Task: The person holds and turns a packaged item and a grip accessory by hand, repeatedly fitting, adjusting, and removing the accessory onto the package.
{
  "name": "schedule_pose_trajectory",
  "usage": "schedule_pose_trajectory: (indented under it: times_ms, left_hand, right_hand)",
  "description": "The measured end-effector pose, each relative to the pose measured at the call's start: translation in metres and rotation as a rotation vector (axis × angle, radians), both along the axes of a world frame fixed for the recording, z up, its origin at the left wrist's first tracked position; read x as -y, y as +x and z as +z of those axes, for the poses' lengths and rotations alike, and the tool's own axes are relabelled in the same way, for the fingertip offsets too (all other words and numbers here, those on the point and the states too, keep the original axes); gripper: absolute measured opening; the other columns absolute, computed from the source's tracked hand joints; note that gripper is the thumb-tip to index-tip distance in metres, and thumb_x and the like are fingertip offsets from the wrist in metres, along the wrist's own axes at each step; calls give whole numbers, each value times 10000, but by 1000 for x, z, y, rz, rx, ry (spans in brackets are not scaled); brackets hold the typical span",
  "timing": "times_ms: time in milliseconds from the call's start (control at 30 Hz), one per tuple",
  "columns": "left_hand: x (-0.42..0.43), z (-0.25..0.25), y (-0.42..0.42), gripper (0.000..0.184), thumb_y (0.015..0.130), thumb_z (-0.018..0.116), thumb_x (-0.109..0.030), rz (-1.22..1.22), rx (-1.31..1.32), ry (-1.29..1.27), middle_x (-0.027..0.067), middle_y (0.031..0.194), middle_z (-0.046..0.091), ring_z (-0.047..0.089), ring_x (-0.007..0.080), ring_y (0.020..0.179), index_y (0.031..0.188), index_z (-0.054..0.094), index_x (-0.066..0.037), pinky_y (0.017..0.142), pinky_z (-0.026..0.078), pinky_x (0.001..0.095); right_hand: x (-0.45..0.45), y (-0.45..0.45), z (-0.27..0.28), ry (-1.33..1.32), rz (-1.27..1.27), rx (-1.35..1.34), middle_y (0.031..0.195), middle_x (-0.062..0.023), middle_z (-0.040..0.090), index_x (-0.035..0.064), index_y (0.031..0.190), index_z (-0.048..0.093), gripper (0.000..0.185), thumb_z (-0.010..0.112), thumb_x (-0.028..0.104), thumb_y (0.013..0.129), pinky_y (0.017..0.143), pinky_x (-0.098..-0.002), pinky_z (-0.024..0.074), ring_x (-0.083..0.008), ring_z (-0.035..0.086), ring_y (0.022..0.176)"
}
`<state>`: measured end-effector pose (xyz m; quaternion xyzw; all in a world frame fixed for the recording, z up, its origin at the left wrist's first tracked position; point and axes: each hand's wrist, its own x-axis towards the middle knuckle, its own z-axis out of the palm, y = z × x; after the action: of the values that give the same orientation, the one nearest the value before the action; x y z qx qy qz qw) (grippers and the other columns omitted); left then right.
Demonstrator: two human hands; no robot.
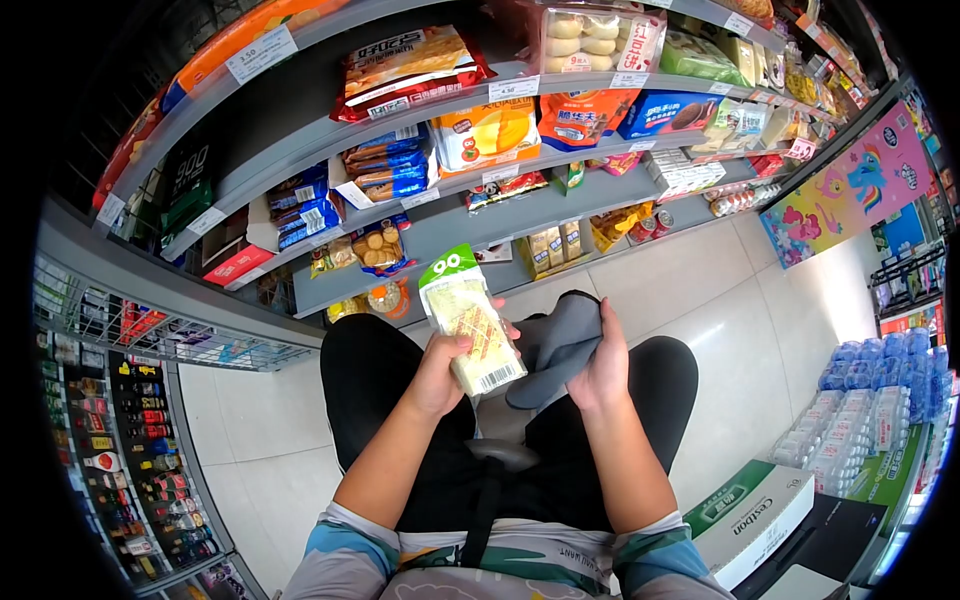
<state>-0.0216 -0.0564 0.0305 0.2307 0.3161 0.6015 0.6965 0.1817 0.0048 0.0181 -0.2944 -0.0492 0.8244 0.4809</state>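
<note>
My left hand grips a clear snack package with a green top and a barcode near its lower end. The package is tilted, above my lap. Beside it, my right hand holds a folded grey cloth, its fingers mostly behind the cloth. Package and cloth are close together between my knees.
Curved grey shelves with packaged snacks stand ahead. A wire rack and bottle shelves are at left. At right are bottled water packs, a Cestbon carton and a pink cartoon panel.
</note>
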Motion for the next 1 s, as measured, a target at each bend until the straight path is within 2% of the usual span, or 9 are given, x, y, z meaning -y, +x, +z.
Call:
schedule_pose_trajectory:
  times_ms: [100,267,300,367,500,667,800,867,1000]
  left_hand:
    - [0,-3,0,695,827,589,-306,-28,-10,30,221,1137,641,665,325,1078,1411,432,36,950,547,445]
    - [0,-2,11,484,1046,476,-350,20,-105,-219,208,1205,623,630,322,1190,1398,440,-19,972,550,459]
    - [0,-5,11,519,1066,439,-442,-4,-137,-213,203,1268,606,633,306,1181,1397,447,-43,951,558,445]
    - [-1,-9,6,540,1077,418,-437,-77,-111,-201,173,1309,570,618,271,1195,1455,377,-53,972,537,407]
    - [-2,-26,5,572,1104,336,-454,-150,-228,-135,108,1392,529,563,186,1247,1516,342,-58,1031,472,320]
    - [0,-12,6,571,1105,331,-460,-145,-204,-159,95,1409,528,540,164,1258,1508,374,-58,1049,447,305]
    - [1,-8,3,579,1100,339,-475,-133,-185,-191,85,1371,549,555,146,1221,1503,378,-60,1029,461,307]
    - [1,-5,4,577,1098,341,-482,-122,-192,-201,80,1343,565,572,141,1189,1490,394,-62,1008,476,305]
    - [0,-9,2,562,1093,347,-498,-124,-128,-187,63,1274,606,617,137,1104,1442,447,-69,947,516,297]
  right_hand:
    - [0,-5,12,-7,-50,20,1164,-123,681,3,1198,618,474,417,416,1079,990,-411,488,-273,635,1093]
    - [6,-12,17,142,-130,205,1292,-125,651,-17,1297,585,518,414,426,1089,1051,-394,458,-259,615,1192]
    - [9,-11,13,239,-78,378,1310,-129,631,-22,1303,584,539,436,447,1080,1045,-382,448,-231,595,1195]
    - [20,-8,9,476,54,735,1276,-113,634,-44,1266,609,547,447,444,1079,1030,-356,439,-196,585,1162]
    - [20,-14,21,1323,106,1223,1348,-179,521,-22,1189,682,343,554,244,1013,1098,-435,358,-358,452,1286]
    - [20,-18,15,1282,81,1260,1344,-168,536,2,1145,711,310,559,240,1014,1111,-448,335,-360,451,1279]
    - [17,-13,15,1260,101,1191,1344,-173,537,-16,1124,700,321,531,241,1033,1100,-436,351,-344,472,1253]
    - [20,-14,22,1027,152,975,1351,-172,534,-25,1104,696,325,513,236,1044,1085,-418,368,-332,496,1233]
    - [18,-18,16,1049,80,964,1339,-168,545,-36,1112,674,324,493,227,1054,1069,-399,383,-311,514,1220]
